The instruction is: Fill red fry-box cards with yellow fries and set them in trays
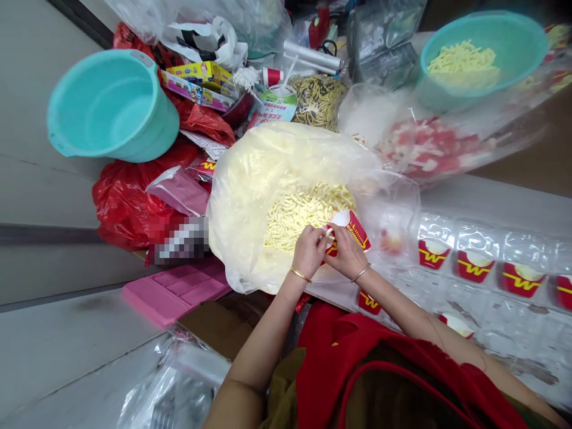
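A small red and yellow fry carton (330, 250) is between my hands, partly covered by fingers. My right hand (347, 253) is closed around its right side, with a pale piece showing near the fingertips. My left hand (309, 250) is pinched at the carton's top; what its fingertips hold is too small to make out. Just beyond my right hand lies a stack of red fry cartons (356, 231) with yellow marks and a white inside. Behind both hands, a heap of pale yellow toy-like fry sticks (308, 208) fills a large clear plastic bag (254, 173).
Clear trays (480, 235) at right hold several small red cartons. A turquoise tub (487, 83) with pale sticks stands back right, beside a bag of red and white pieces (438, 143). Another turquoise tub (111, 107), red bags (129, 196) and a pink panel (179, 292) are left.
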`<action>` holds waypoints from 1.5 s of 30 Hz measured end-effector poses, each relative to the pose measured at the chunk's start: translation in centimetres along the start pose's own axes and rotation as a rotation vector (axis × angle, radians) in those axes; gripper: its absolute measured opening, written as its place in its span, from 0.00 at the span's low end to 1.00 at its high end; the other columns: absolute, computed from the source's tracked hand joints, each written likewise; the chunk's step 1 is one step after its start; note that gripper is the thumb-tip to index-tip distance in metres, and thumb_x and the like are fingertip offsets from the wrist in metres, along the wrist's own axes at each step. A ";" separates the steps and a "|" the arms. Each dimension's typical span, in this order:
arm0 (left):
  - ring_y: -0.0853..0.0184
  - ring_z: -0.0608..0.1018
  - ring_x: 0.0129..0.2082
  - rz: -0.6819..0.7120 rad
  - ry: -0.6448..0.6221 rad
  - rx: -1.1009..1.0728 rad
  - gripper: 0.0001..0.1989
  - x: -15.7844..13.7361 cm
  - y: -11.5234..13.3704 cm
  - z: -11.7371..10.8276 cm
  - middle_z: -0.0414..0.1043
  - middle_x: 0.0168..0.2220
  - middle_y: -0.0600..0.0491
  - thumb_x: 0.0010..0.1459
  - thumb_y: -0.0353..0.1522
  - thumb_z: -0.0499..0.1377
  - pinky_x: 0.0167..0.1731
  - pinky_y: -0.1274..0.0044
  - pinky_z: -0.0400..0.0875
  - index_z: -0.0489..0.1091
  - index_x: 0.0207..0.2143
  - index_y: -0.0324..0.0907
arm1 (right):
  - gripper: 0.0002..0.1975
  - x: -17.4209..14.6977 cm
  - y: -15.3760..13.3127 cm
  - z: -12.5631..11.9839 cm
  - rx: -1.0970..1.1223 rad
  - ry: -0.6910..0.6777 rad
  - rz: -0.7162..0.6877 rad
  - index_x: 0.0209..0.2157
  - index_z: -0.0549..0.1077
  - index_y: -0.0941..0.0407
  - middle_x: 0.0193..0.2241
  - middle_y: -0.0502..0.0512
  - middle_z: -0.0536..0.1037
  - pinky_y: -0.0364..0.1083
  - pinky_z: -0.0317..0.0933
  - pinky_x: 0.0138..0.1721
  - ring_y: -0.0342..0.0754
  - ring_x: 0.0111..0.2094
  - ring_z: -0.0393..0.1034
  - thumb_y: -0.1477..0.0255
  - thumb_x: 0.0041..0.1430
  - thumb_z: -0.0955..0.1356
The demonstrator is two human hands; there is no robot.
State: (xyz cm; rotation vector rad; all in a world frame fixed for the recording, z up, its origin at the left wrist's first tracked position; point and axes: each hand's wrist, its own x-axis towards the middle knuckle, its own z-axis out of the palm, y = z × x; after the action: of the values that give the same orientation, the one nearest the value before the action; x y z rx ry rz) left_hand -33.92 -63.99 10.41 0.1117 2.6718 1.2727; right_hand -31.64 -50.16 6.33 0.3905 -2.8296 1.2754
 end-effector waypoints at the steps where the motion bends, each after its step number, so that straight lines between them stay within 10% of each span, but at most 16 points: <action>1: 0.70 0.72 0.31 0.034 0.016 0.061 0.04 -0.2 0.2 0.2 0.66 0.33 0.53 0.56 0.29 0.56 0.35 0.77 0.68 0.69 0.34 0.41 | 0.34 0.0 0.1 0.0 0.008 0.017 0.021 0.56 0.54 0.59 0.47 0.64 0.67 0.57 0.61 0.50 0.59 0.48 0.63 0.70 0.49 0.69; 10: 0.68 0.73 0.35 0.158 -0.154 0.046 0.08 0.8 0.2 -0.3 0.71 0.37 0.50 0.59 0.31 0.53 0.37 0.77 0.68 0.70 0.38 0.42 | 0.35 0.0 2.7 -0.3 -0.030 0.045 -0.030 0.58 0.53 0.59 0.48 0.65 0.67 0.59 0.61 0.50 0.59 0.49 0.62 0.70 0.49 0.68; 15: 0.63 0.74 0.32 -0.273 0.263 0.324 0.16 5.9 -4.1 -3.5 0.72 0.29 0.48 0.56 0.41 0.55 0.33 0.74 0.65 0.69 0.40 0.39 | 0.39 -0.3 3.7 -0.5 0.014 0.064 0.006 0.59 0.52 0.59 0.51 0.66 0.64 0.59 0.59 0.53 0.60 0.53 0.60 0.65 0.48 0.70; 19: 0.59 0.74 0.33 -0.470 0.337 0.463 0.13 9.2 -7.1 -3.4 0.72 0.28 0.47 0.51 0.41 0.59 0.32 0.73 0.63 0.69 0.33 0.40 | 0.39 -0.2 3.1 -0.2 0.039 0.045 0.043 0.59 0.52 0.59 0.51 0.66 0.64 0.58 0.60 0.52 0.60 0.52 0.60 0.64 0.49 0.70; 25: 0.71 0.68 0.23 -0.395 0.434 -0.006 0.03 8.0 -9.0 -2.4 0.65 0.20 0.57 0.47 0.31 0.58 0.27 0.79 0.61 0.66 0.25 0.40 | 0.38 -0.1 3.0 0.1 0.058 0.020 0.077 0.58 0.53 0.59 0.50 0.66 0.66 0.57 0.61 0.51 0.59 0.50 0.63 0.63 0.49 0.70; 32: 0.78 0.58 0.15 -0.402 0.186 -0.748 0.12 2.8 -6.1 -4.0 0.55 0.16 0.63 0.44 0.34 0.62 0.17 0.83 0.50 0.60 0.24 0.41 | 0.37 0.6 2.2 0.4 0.021 -0.007 0.053 0.58 0.53 0.60 0.50 0.66 0.66 0.57 0.59 0.52 0.59 0.51 0.61 0.63 0.49 0.70; 45: 0.79 0.55 0.16 -0.403 0.071 -0.921 0.16 0.9 -2.7 -4.6 0.51 0.17 0.63 0.47 0.35 0.60 0.18 0.83 0.49 0.52 0.21 0.41 | 0.36 1.5 -0.4 1.3 0.049 -0.001 0.056 0.57 0.54 0.56 0.48 0.64 0.67 0.60 0.61 0.49 0.61 0.48 0.63 0.62 0.49 0.70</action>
State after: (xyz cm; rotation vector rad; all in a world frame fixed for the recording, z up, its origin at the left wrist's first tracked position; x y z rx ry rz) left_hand -35.71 -69.05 11.04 -0.5610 1.7500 2.1728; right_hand -32.88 -51.67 5.96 0.3153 -2.8335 1.3576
